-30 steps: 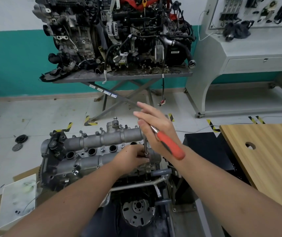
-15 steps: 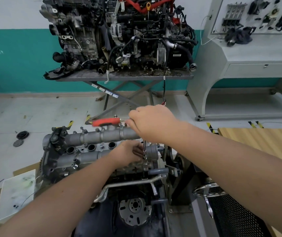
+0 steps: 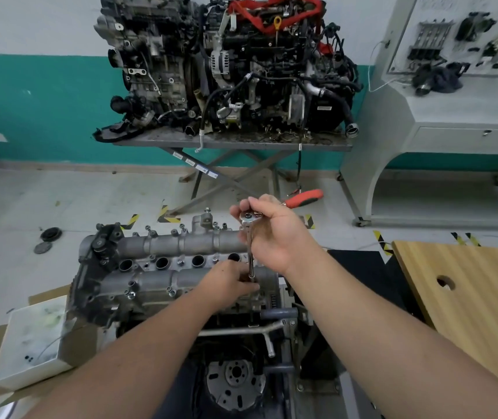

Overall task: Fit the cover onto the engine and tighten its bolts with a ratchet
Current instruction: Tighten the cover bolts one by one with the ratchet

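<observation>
The grey cover [image 3: 178, 264] sits on top of the engine [image 3: 163, 300], its 4 round holes in a row. The right hand [image 3: 272, 234] grips the ratchet [image 3: 275, 211] at its head, red handle pointing away to the right. The extension [image 3: 251, 258] runs down to the cover's right end, where the left hand [image 3: 229, 282] pinches its lower end.
</observation>
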{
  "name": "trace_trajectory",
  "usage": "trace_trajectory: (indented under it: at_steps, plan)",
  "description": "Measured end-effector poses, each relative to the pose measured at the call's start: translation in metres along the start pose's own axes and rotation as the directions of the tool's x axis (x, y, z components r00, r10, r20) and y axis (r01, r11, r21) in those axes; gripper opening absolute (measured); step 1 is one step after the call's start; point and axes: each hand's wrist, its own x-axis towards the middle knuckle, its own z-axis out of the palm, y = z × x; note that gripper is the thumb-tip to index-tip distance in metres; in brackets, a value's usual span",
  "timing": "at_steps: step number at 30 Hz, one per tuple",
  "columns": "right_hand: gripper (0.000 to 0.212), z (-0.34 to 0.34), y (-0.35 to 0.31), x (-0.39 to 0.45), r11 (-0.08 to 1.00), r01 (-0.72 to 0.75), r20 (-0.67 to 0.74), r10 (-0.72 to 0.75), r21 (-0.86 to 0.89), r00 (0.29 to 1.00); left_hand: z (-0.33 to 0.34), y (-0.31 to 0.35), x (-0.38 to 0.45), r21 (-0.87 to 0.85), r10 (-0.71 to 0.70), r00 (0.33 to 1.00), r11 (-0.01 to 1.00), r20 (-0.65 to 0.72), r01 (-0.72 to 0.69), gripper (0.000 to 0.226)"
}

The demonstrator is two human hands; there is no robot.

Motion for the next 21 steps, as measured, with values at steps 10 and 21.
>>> trace_trajectory:
  at_steps: [10,21]
  plan:
    - [0.026,-0.027,0.020,0.000,-0.178,0.600,0.550,-0.653,-0.780,0.521,0.001,-0.011,0.005,-0.039,0.000,0.999,0.999,0.035,0.002,0.005]
    - [0.043,0.004,-0.009,-0.014,-0.867,0.216,0.627,-0.133,-0.449,0.767,-0.004,-0.006,0.003,0.013,0.003,0.998,1.000,0.059,-0.003,0.018]
